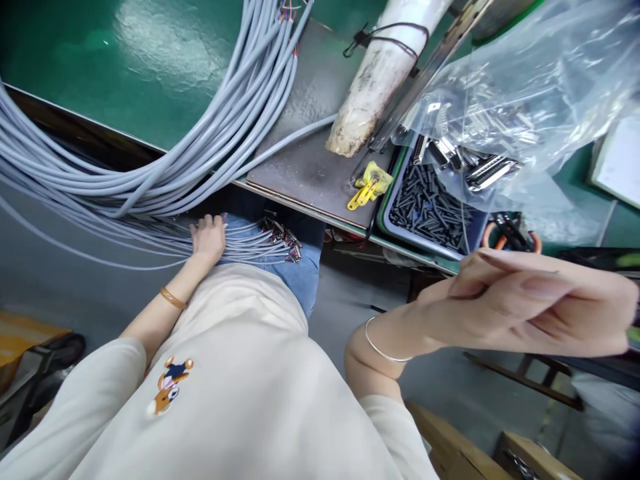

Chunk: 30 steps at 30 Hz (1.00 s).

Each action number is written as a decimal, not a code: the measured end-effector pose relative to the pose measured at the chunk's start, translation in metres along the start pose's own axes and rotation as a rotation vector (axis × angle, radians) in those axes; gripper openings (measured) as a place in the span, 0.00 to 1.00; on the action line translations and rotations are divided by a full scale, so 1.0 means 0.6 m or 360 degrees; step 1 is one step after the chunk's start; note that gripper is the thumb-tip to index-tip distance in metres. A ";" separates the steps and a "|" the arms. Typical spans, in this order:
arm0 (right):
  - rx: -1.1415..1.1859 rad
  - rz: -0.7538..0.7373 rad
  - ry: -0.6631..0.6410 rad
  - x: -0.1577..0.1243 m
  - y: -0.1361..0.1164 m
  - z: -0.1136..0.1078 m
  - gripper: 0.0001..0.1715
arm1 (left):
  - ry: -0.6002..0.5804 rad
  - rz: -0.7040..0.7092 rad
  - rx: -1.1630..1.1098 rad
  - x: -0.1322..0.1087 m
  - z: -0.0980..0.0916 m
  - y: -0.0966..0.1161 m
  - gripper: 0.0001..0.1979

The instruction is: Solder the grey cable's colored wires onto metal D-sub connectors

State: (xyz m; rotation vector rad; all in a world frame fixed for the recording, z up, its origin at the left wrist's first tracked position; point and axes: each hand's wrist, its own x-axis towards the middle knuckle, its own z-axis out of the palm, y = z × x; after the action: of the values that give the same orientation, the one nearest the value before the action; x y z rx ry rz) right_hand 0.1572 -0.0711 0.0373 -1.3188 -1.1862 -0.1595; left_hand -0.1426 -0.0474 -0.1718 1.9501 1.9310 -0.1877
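Observation:
My left hand (207,239) lies across a bundle of grey cables (245,248) on my lap, its fingers curled over them. The near ends of these cables carry small metal connectors (287,241) with thin coloured wires, resting on my jeans. My right hand (540,303) is raised close to the camera, to the right, in front of the bench edge. Its fingers are folded in, with the thumb pressed against them, and nothing shows in it. Nearest behind it are orange-handled pliers (510,233), partly hidden.
A thick coil of grey cables (200,160) hangs over the green bench (150,53). On the bench are a white tube (385,73), a yellow tool (369,187), a tray (383,217) of black sleeves and a plastic bag (545,87) with metal connectors. Cardboard boxes (455,443) stand below right.

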 end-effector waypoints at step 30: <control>0.0117 -0.0227 0.0196 -0.018 -0.006 0.018 0.23 | -0.0234 0.0865 -0.0494 -0.038 -0.093 -0.052 0.19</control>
State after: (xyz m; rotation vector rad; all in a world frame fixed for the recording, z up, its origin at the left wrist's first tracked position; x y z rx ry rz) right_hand 0.1436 -0.0692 0.0299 -1.1442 -1.1700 -0.2934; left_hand -0.1842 -0.0494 -0.1180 2.0884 1.1967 0.1114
